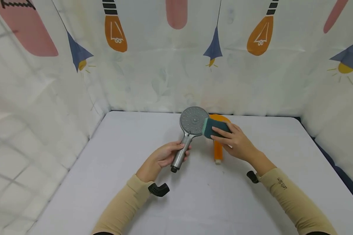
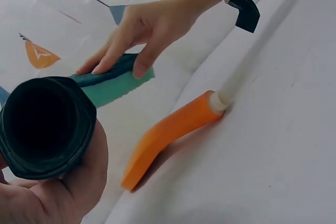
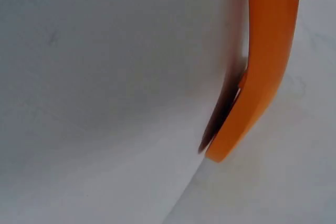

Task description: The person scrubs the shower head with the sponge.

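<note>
A silver shower head (image 1: 194, 120) is held up over the table, its round nozzle face towards the head camera. My left hand (image 1: 171, 152) grips its handle; the dark threaded end (image 2: 47, 127) fills the near part of the left wrist view. My right hand (image 1: 236, 142) pinches a sponge (image 1: 216, 128), dark teal on one side and light green on the other. The sponge's light green side is right at the shower head's right rim. Behind the right hand, an orange shower head (image 1: 218, 151) lies on the table, partly hidden by sponge and fingers.
The white table (image 1: 129, 137) runs back to a curtain (image 1: 153, 71) printed with lamps and bulbs, which also hangs along both sides. In the right wrist view only the orange shower head (image 3: 268, 56), table and curtain appear.
</note>
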Motion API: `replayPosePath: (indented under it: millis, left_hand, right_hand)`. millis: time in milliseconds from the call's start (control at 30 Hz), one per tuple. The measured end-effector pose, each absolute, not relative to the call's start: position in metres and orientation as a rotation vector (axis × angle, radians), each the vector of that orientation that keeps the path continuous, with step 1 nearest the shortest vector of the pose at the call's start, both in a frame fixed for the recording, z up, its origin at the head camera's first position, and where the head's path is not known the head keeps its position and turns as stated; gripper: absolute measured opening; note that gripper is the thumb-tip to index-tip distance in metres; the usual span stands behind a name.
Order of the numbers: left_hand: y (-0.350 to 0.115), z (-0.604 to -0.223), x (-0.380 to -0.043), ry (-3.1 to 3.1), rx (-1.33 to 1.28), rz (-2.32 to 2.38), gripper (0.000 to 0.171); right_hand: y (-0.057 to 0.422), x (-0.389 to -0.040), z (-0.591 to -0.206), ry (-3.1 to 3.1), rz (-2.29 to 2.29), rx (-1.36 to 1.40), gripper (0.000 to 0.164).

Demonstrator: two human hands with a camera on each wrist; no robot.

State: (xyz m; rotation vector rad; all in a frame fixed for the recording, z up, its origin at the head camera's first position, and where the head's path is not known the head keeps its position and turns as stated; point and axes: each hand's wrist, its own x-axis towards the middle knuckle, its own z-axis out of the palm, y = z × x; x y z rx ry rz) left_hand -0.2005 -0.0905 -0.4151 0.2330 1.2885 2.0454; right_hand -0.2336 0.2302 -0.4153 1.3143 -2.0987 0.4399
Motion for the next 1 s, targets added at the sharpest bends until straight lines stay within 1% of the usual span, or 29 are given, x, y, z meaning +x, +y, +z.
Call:
replayPosePath:
  millis: [133, 233, 333, 433, 533, 633, 767, 900, 1000]
  left_hand:
    - [-0.092, -0.416, -0.201, 1.278, 0.242, 2.059, 0.048]
    - [-0.092, -0.417, -0.201, 1.275, 0.243, 2.054, 0.046]
    - [-0.091, -0.417, -0.201, 1.276, 0.254, 2.043, 0.045]
    - [-0.091, -0.416, -0.199, 1.275, 0.266, 2.031, 0.046]
    - [-0.092, -0.418, -0.197, 1.281, 0.249, 2.037, 0.046]
    - [-0.093, -0.42, -0.196, 1.289, 0.225, 2.056, 0.045]
    - [-0.092, -0.421, -0.197, 1.272, 0.226, 2.07, 0.045]
    - [-0.09, -0.42, -0.197, 1.248, 0.268, 2.043, 0.047]
    - [-0.089, -0.42, -0.197, 1.24, 0.288, 2.024, 0.047]
  right_hand:
    - [0.234, -0.237, -0.417, -2.08, 0.517, 1.274, 0.062]
    - [0.222, -0.233, -0.418, -2.069, 0.511, 1.324, 0.062]
    - [0.208, -0.228, -0.416, -2.071, 0.458, 1.405, 0.065]
    - [0.205, -0.227, -0.416, -2.081, 0.415, 1.45, 0.069]
    - [0.212, -0.23, -0.416, -2.081, 0.429, 1.417, 0.07]
    - [0.218, -0.233, -0.415, -2.091, 0.469, 1.352, 0.067]
    - [0.214, -0.234, -0.411, -2.075, 0.487, 1.326, 0.064]
    - [0.205, -0.23, -0.406, -2.068, 0.406, 1.421, 0.067]
    - [0.207, -0.229, -0.403, -2.086, 0.352, 1.466, 0.07]
